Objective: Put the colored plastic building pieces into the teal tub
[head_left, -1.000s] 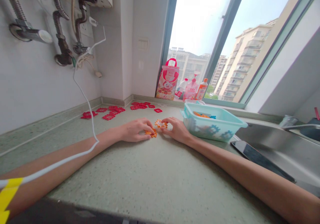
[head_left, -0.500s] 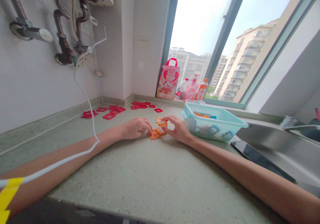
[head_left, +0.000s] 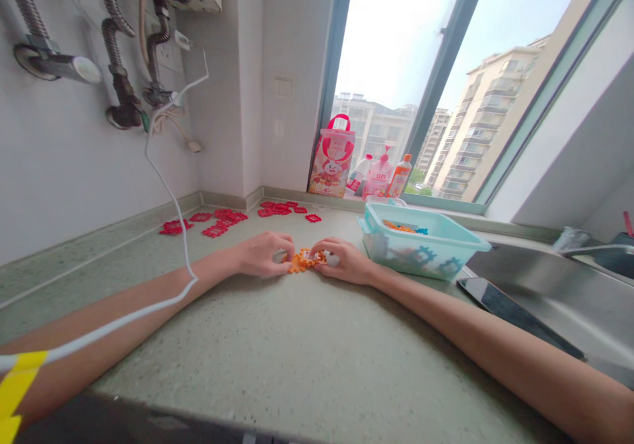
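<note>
Between my two hands, orange gear-shaped toy pieces (head_left: 300,261) lie together on the counter, partly covered by fingers. My left hand (head_left: 267,254) pinches the left edge of these pieces, its thumb low and its fingers curled over. From the right, my right hand (head_left: 344,261) grips an orange piece with thumb and fingertips, close against the others. Whether the pieces are joined I cannot tell. Behind and to the left, several red snowflake-like pieces (head_left: 225,221) lie in loose groups.
A light-blue plastic tub (head_left: 421,246) holding orange and blue pieces stands right of my hands. A dark phone (head_left: 518,318) rests along the steel sink (head_left: 555,285). A white cable (head_left: 184,246) hangs across my left forearm. Bottles (head_left: 379,178) line the windowsill.
My right hand has lowered its orange piece from a raised position down against the others. My left hand has shifted slightly left and closed at the pieces' left edge.
</note>
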Action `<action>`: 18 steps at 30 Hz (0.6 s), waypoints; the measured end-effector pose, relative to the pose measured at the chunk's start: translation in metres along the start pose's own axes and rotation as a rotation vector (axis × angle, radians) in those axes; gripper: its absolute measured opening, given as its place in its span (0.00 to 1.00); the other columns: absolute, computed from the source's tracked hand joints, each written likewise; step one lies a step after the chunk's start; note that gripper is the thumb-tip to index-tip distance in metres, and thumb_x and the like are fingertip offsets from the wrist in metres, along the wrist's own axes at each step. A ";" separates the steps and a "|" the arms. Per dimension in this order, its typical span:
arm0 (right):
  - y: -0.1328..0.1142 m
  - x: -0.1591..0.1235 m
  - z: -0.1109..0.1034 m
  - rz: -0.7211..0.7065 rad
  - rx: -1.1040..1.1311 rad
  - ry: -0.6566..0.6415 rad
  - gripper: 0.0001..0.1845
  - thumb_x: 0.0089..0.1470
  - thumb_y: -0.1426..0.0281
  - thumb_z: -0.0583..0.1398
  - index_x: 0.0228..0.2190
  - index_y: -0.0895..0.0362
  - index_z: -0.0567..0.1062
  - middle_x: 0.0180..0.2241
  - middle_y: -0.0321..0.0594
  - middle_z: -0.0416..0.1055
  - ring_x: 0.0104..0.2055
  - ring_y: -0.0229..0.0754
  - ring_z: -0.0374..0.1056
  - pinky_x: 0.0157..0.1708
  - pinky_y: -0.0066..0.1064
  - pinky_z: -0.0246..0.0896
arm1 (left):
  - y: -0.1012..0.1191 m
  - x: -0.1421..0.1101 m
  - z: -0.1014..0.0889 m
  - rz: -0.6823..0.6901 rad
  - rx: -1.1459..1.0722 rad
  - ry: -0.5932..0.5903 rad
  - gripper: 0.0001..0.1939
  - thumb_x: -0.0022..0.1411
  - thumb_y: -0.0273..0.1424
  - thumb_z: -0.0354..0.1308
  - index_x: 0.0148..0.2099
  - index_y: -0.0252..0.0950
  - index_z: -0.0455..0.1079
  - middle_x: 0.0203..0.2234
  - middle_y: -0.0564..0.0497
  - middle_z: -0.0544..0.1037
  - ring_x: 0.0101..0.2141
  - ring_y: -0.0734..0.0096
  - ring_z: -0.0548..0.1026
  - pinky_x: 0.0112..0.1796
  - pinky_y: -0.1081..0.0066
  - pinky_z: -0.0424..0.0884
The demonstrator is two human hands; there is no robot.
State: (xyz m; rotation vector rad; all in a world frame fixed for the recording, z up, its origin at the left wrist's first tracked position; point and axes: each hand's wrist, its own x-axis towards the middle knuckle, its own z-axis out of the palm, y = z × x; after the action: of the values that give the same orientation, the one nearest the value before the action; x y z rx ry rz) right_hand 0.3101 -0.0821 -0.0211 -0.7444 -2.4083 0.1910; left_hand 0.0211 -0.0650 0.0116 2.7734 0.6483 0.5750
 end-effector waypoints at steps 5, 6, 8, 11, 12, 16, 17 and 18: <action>0.002 0.000 0.001 0.007 -0.006 -0.021 0.12 0.63 0.68 0.66 0.48 0.50 0.78 0.48 0.41 0.78 0.52 0.48 0.73 0.57 0.40 0.66 | 0.002 0.000 -0.001 -0.024 -0.001 -0.047 0.09 0.63 0.37 0.63 0.36 0.38 0.73 0.39 0.50 0.77 0.38 0.67 0.76 0.44 0.70 0.69; 0.003 0.000 0.002 0.011 -0.013 -0.024 0.12 0.63 0.68 0.66 0.49 0.50 0.78 0.47 0.41 0.78 0.51 0.48 0.73 0.56 0.40 0.66 | 0.002 0.000 -0.001 -0.026 -0.003 -0.054 0.10 0.63 0.39 0.64 0.36 0.38 0.73 0.39 0.50 0.77 0.38 0.67 0.76 0.45 0.70 0.69; 0.004 0.000 0.003 0.030 -0.028 -0.017 0.12 0.63 0.69 0.66 0.48 0.51 0.77 0.45 0.41 0.78 0.49 0.48 0.73 0.54 0.39 0.67 | 0.001 0.000 0.000 -0.025 -0.004 -0.056 0.10 0.64 0.40 0.64 0.37 0.38 0.73 0.41 0.50 0.77 0.39 0.66 0.76 0.47 0.69 0.69; 0.004 0.000 0.004 0.050 -0.042 0.017 0.11 0.61 0.69 0.67 0.46 0.52 0.77 0.42 0.40 0.78 0.45 0.47 0.73 0.51 0.37 0.67 | -0.001 0.001 0.001 -0.019 -0.007 -0.050 0.10 0.66 0.40 0.62 0.38 0.39 0.72 0.45 0.48 0.77 0.44 0.63 0.77 0.51 0.66 0.69; 0.004 0.000 0.004 0.050 -0.045 0.027 0.11 0.61 0.69 0.68 0.45 0.51 0.77 0.41 0.39 0.78 0.45 0.46 0.73 0.50 0.37 0.67 | -0.002 0.001 0.002 -0.018 -0.008 -0.051 0.10 0.67 0.41 0.61 0.38 0.39 0.72 0.45 0.48 0.78 0.45 0.63 0.77 0.52 0.66 0.69; 0.003 -0.001 0.004 0.044 -0.057 0.047 0.11 0.58 0.71 0.69 0.44 0.51 0.78 0.40 0.38 0.78 0.44 0.46 0.74 0.49 0.36 0.66 | -0.005 0.002 0.003 -0.016 0.001 -0.046 0.09 0.66 0.39 0.61 0.40 0.39 0.73 0.41 0.49 0.78 0.43 0.63 0.77 0.50 0.66 0.69; 0.003 -0.001 0.004 0.043 -0.060 0.046 0.11 0.58 0.71 0.69 0.43 0.51 0.79 0.40 0.38 0.78 0.43 0.46 0.74 0.49 0.36 0.66 | -0.005 0.003 0.004 -0.017 0.005 -0.040 0.08 0.65 0.38 0.62 0.41 0.39 0.73 0.40 0.49 0.78 0.42 0.63 0.77 0.49 0.67 0.69; 0.003 0.000 0.004 0.044 -0.064 0.046 0.11 0.58 0.71 0.70 0.43 0.51 0.79 0.40 0.38 0.79 0.43 0.45 0.74 0.49 0.36 0.66 | -0.005 0.003 0.004 -0.018 0.010 -0.031 0.08 0.65 0.37 0.62 0.41 0.39 0.74 0.39 0.49 0.78 0.41 0.64 0.76 0.48 0.67 0.69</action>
State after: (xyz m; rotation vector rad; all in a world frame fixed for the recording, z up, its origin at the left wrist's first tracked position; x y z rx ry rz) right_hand 0.3091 -0.0801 -0.0254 -0.8219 -2.3656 0.1141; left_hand 0.0233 -0.0594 0.0071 2.7768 0.6709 0.5250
